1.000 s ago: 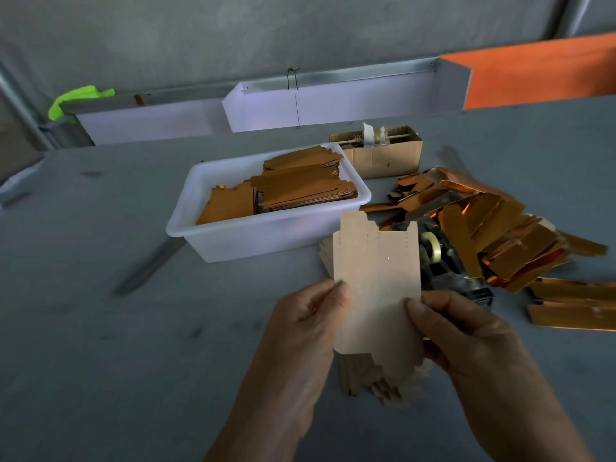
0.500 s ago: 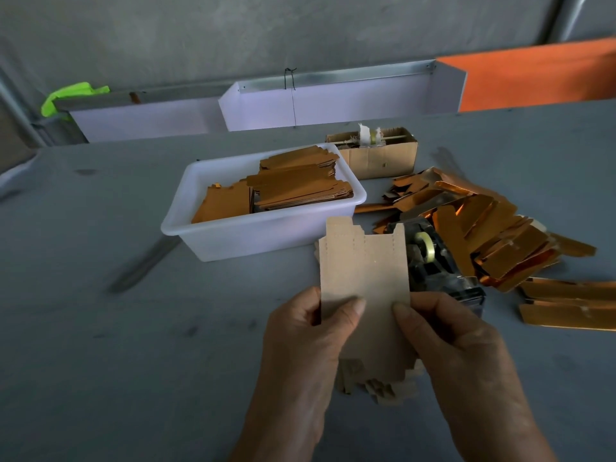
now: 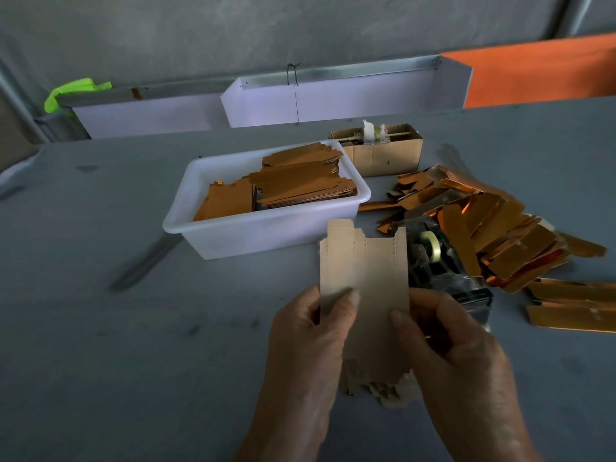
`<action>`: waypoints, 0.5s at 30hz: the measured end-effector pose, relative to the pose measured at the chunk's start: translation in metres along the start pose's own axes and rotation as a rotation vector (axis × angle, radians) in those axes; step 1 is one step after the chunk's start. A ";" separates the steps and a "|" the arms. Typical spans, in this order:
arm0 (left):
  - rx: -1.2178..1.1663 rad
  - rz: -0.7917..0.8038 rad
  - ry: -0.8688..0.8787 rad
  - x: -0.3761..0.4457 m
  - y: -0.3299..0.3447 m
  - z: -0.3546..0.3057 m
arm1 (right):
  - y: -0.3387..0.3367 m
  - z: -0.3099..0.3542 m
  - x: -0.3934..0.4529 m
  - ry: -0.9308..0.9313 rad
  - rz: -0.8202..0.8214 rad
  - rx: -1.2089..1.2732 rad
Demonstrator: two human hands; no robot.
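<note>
Above the counter, our left hand and right hand pinch the cardboard blank; the left thumb has slid further onto it. Tape dispenser crowds its right edge, bare counter left.

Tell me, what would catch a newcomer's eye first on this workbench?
Front and centre, a left hand and a right hand pinch a flat tan cardboard blank above the grey table. To its right glints a heap of shiny orange-gold pieces, with a tape dispenser between. Behind on the left, a white tub holds stacks of brown blanks.
</note>
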State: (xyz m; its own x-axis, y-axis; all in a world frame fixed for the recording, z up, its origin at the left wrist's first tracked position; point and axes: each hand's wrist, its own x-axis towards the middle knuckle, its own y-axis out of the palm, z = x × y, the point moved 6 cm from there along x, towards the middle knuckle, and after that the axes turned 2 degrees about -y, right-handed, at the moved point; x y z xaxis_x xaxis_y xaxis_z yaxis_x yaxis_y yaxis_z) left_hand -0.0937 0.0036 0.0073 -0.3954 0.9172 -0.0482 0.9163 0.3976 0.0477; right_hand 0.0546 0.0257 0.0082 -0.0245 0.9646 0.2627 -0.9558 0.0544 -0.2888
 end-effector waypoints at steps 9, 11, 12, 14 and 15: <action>0.335 -0.015 0.113 0.002 -0.007 -0.005 | -0.001 0.020 -0.002 -0.207 -0.081 -0.367; 0.563 0.053 0.216 0.004 -0.008 -0.017 | -0.006 0.038 0.000 -0.438 -0.122 -0.545; 0.606 0.122 0.227 0.005 -0.005 -0.021 | -0.004 0.048 0.002 -0.555 -0.100 -0.612; 0.609 0.219 0.229 0.007 -0.002 -0.028 | 0.005 0.058 0.007 -0.689 0.009 -0.679; 0.607 0.212 0.233 0.009 -0.003 -0.031 | 0.008 0.059 0.011 -0.714 0.055 -0.676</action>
State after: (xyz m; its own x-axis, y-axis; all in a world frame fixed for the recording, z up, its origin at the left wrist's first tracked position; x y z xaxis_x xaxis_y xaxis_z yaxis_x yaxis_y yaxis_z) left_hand -0.1023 0.0112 0.0378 -0.1442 0.9823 0.1196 0.8217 0.1862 -0.5386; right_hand 0.0297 0.0214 0.0634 -0.4476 0.5996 0.6634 -0.5846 0.3653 -0.7245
